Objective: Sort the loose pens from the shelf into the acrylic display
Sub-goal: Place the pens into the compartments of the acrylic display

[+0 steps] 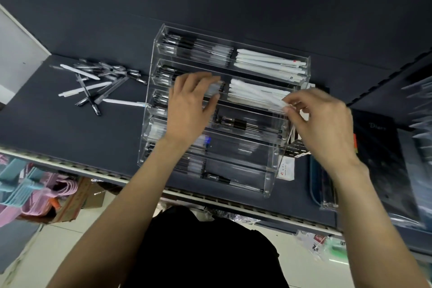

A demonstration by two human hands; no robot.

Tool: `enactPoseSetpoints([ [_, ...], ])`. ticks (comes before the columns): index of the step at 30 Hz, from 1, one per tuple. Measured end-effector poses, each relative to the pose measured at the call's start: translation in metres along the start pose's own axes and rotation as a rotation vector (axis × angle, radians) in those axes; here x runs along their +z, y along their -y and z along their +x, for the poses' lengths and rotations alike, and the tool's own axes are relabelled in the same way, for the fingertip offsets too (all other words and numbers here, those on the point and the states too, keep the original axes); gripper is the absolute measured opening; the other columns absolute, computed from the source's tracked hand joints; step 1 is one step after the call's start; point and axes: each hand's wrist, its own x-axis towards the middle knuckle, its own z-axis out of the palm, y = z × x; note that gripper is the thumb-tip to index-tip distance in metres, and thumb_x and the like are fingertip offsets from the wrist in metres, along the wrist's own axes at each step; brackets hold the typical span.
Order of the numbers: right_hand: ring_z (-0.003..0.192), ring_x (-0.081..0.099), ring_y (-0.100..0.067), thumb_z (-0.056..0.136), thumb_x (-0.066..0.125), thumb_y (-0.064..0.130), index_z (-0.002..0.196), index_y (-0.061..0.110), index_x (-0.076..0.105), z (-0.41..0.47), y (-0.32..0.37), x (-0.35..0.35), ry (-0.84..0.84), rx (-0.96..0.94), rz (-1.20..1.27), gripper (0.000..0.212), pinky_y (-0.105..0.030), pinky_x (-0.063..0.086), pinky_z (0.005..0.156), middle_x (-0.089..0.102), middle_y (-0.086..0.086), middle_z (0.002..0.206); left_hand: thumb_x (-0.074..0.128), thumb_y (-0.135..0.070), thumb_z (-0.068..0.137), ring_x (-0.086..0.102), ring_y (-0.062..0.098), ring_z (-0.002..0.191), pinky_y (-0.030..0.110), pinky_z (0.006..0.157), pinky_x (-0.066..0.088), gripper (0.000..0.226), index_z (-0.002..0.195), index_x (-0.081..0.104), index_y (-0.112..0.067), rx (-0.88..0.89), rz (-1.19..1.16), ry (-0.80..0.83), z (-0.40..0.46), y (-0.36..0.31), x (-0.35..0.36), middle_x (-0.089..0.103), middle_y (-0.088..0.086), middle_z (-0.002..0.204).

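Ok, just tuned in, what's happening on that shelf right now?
A person is filling a tiered acrylic display with pens. The right hand pinches the ends of the white pens in the second tier's right compartment, while the left hand rests spread over the clear-barrelled pens on the left side. A pile of loose pens, white and dark mixed, still lies unsorted on the dark shelf to the left of the display.

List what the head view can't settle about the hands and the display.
- Right hand: motion-blurred at the white pens; whether its fingers pinch one is unclear.
- Left hand: covers the acrylic display's middle-left compartments, hiding what is under it.
- Loose pens: overlapping and small, so no count.
- Items right of the display: blurred, cut by the frame edge.
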Motion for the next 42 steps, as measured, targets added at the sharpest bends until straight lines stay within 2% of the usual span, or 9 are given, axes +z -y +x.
enactPoseSetpoints([
  [4,0.072,0.065,-0.025,0.081,0.071,0.01,0.091,0.015,0.07,-0.003,0.0,0.016,0.007,-0.052,-0.146,0.011,-0.025,0.042,0.059,0.067,0.0,0.086,0.051,-0.028,0.087,0.059,0.028,0.101,0.043,0.09,0.043,0.029,0.107,0.071,-0.02,0.073,0.076,0.043,0.002,0.01,0.006,0.069,0.0,0.104],
  [9,0.068,0.064,-0.03,0.076,0.073,-0.001,0.09,0.009,0.073,0.015,-0.008,0.028,-0.125,-0.082,-0.255,0.018,-0.03,0.05,0.05,0.067,-0.008,0.079,0.065,-0.02,0.085,0.06,0.027,0.099,0.042,0.091,0.04,0.02,0.103,0.071,-0.018,0.062,0.096,0.005,0.0,0.007,0.009,0.07,0.0,0.101],
  [15,0.069,0.065,-0.027,0.079,0.068,0.0,0.096,0.021,0.072,0.029,-0.016,0.033,0.111,0.014,-0.459,0.027,-0.025,0.035,0.054,0.067,-0.001,0.089,0.05,-0.035,0.087,0.059,0.027,0.101,0.044,0.093,0.041,0.036,0.113,0.065,-0.015,0.057,0.086,0.061,0.006,-0.002,0.012,0.069,0.002,0.1],
  [21,0.082,0.065,-0.024,0.087,0.06,0.006,0.1,0.025,0.07,0.031,-0.015,0.03,0.159,0.015,-0.527,0.025,-0.025,0.034,0.057,0.065,0.002,0.099,0.05,-0.031,0.089,0.065,0.02,0.092,0.047,0.105,0.039,0.027,0.102,0.069,-0.017,0.129,0.046,0.066,0.013,-0.009,0.02,0.072,-0.006,0.089],
  [29,0.058,0.062,-0.02,0.073,0.072,0.001,0.079,0.021,0.067,0.035,-0.013,0.032,0.168,0.039,-0.612,0.022,-0.021,0.029,0.048,0.063,0.005,0.072,0.046,-0.033,0.091,0.065,0.02,0.092,0.049,0.105,0.039,0.033,0.11,0.068,-0.017,0.134,0.07,0.081,0.016,-0.009,0.022,0.072,-0.007,0.089],
  [33,0.05,0.041,-0.015,0.065,0.075,-0.004,0.068,0.021,0.067,0.034,-0.011,0.035,0.168,0.012,-0.607,0.027,-0.02,0.022,0.045,0.055,0.005,0.062,0.049,-0.03,0.09,0.065,0.02,0.091,0.048,0.105,0.039,0.03,0.109,0.068,-0.016,0.146,0.081,0.049,0.014,-0.01,0.022,0.071,-0.007,0.088],
  [35,0.051,0.046,-0.016,0.056,0.078,-0.006,0.064,0.021,0.066,0.034,-0.011,0.034,0.139,-0.007,-0.599,0.031,-0.019,0.018,0.045,0.054,0.005,0.058,0.05,-0.029,0.09,0.065,0.021,0.091,0.048,0.106,0.038,0.029,0.108,0.069,-0.016,0.153,0.079,0.035,0.014,-0.009,0.023,0.071,-0.006,0.088],
  [40,0.081,0.062,-0.022,0.064,0.066,-0.013,0.084,0.017,0.073,0.033,-0.014,0.039,0.183,-0.036,-0.61,0.037,-0.023,0.03,0.048,0.066,-0.001,0.081,0.051,-0.027,0.09,0.062,0.025,0.094,0.046,0.108,0.035,0.027,0.107,0.068,-0.015,0.142,0.078,0.016,0.012,-0.005,0.021,0.069,0.0,0.092],
  [42,0.08,0.062,-0.024,0.063,0.068,-0.013,0.083,0.014,0.072,0.03,-0.012,0.039,0.13,-0.047,-0.627,0.034,-0.025,0.038,0.048,0.066,-0.003,0.082,0.052,-0.025,0.09,0.061,0.027,0.095,0.046,0.108,0.035,0.027,0.108,0.067,-0.013,0.134,0.054,0.002,0.009,-0.003,0.017,0.067,0.004,0.094],
])
